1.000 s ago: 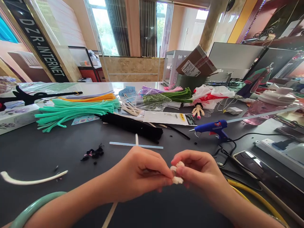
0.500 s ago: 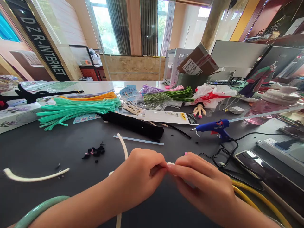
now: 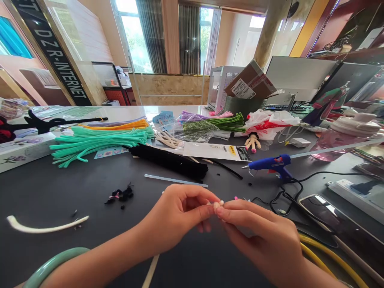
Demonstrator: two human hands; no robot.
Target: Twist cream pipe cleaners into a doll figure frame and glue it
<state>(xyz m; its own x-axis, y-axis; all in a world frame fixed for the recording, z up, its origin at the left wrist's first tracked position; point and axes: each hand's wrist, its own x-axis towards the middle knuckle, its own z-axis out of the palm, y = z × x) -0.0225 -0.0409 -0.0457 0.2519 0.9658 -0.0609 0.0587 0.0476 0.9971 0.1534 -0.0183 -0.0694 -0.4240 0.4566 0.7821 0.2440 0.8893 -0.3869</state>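
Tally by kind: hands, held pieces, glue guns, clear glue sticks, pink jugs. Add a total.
Hands: 2 (left hand, right hand)
Cream piece: 1
Glue gun: 1
Glue sticks: 2 (loose stick, gun's stick)
Pink jug: 1
Total: 7

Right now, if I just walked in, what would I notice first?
Probably the mint-green bundle on the left of the dark table, with a black bundle to its right. On the right is a blue glue gun. In front, the left hand and right hand hold a small cream piece.
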